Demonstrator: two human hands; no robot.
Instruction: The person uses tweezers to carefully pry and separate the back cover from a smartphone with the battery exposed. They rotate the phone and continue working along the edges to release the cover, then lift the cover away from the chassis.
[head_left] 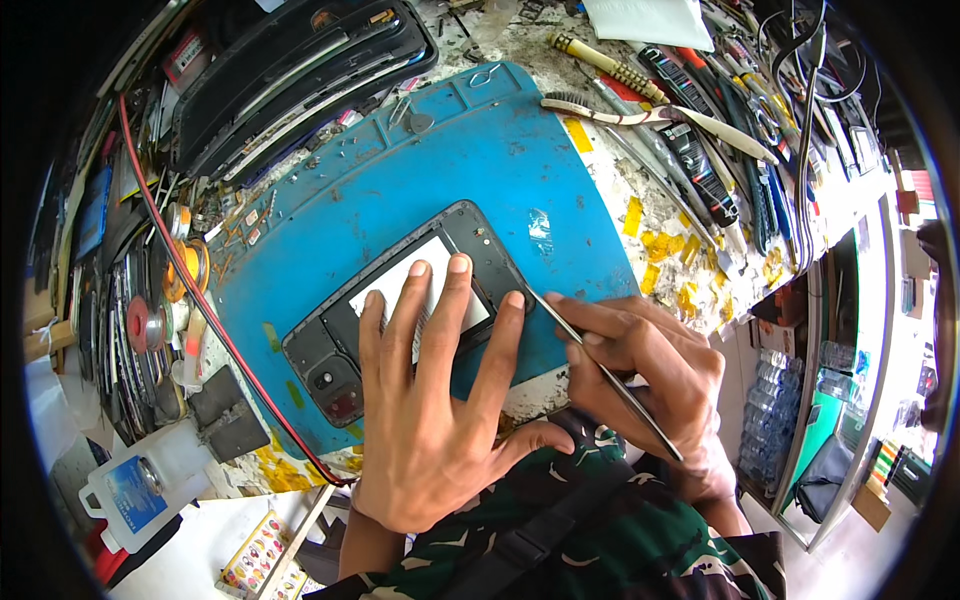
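A black phone frame (385, 262) lies at a slant on the blue work mat (420, 185), with a white rectangular sheet or panel (437, 262) set in its middle. Fingers spread, my left hand (430, 400) presses flat on the phone, covering part of the white panel and the near edge. My right hand (645, 370) pinches a thin metal pry tool (620, 392) like a pen. The tool's tip meets the phone's right edge near a corner, close to my left index fingertip. Whether the tip is inside the seam is too small to tell.
Small screws and metal bits lie in the mat's tray strip (420, 122). A toothbrush (660, 116) and several tools crowd the right. Solder spools (146, 326), a red cable (190, 290) and a white plastic bottle (135, 500) stand left. A dark plastic case (290, 75) sits behind.
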